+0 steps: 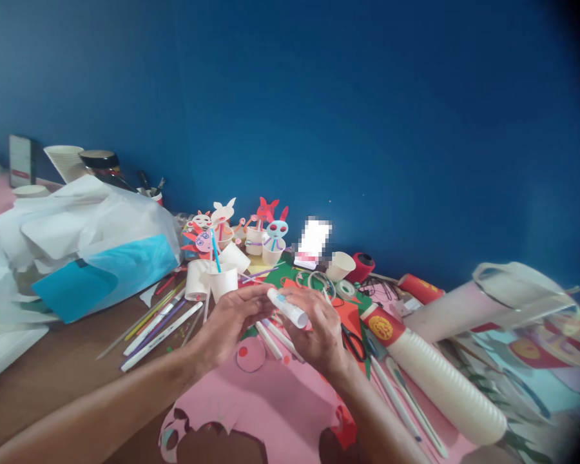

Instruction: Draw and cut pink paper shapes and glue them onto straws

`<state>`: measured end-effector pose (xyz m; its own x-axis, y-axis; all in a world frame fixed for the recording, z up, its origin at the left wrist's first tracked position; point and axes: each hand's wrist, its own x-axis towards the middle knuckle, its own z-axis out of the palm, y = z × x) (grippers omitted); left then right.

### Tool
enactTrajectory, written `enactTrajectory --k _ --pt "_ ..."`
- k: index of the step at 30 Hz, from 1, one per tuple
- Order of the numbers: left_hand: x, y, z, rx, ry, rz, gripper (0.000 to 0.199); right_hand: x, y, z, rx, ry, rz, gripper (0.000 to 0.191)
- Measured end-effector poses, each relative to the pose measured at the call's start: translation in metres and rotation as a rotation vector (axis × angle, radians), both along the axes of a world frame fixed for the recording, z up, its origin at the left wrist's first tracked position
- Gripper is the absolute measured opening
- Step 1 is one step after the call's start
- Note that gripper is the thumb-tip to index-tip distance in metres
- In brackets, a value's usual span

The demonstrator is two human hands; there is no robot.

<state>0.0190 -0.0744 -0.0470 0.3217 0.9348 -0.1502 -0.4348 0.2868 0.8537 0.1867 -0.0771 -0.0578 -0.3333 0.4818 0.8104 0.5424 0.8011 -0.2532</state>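
Note:
A white glue stick (290,309), tilted, lies in my right hand (321,328), whose fingers are closed round it. My left hand (236,316) meets its upper left end with fingers bent and held together; whether they grip anything is hidden. Below both hands lies a pink paper sheet (280,399) with rounded pieces cut from its edge. On it sits a pink paper circle (250,354) with a small red dot. Just beyond my left hand stands a white paper cup (223,281) with a blue straw (215,251).
Paper-cup figures with cut-out heads (277,229) stand at the back. To the left are pens (162,336) and a plastic bag (91,219). Black scissors (354,341), a stack of cups (444,380) and a tape roll (347,290) lie right. A blue wall (367,116) rises behind.

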Motion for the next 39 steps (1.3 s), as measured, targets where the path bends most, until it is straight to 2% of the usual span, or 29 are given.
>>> enactTrajectory --k 6,21,29,39 --pt "-0.001 0.000 0.000 0.028 -0.020 -0.022 0.024 -0.001 -0.002 0.002 0.012 0.014 0.012 0.043" --pt "-0.002 0.001 -0.006 -0.014 -0.007 0.032 0.026 0.001 -0.002 0.006 -0.060 0.003 -0.075 0.029" --pt "-0.002 0.002 -0.011 -0.011 -0.020 0.026 0.027 0.002 0.000 0.003 -0.061 -0.015 -0.054 0.033" --pt "0.000 0.000 -0.008 0.002 -0.006 -0.027 0.028 -0.001 -0.001 0.003 -0.042 0.002 -0.062 0.033"
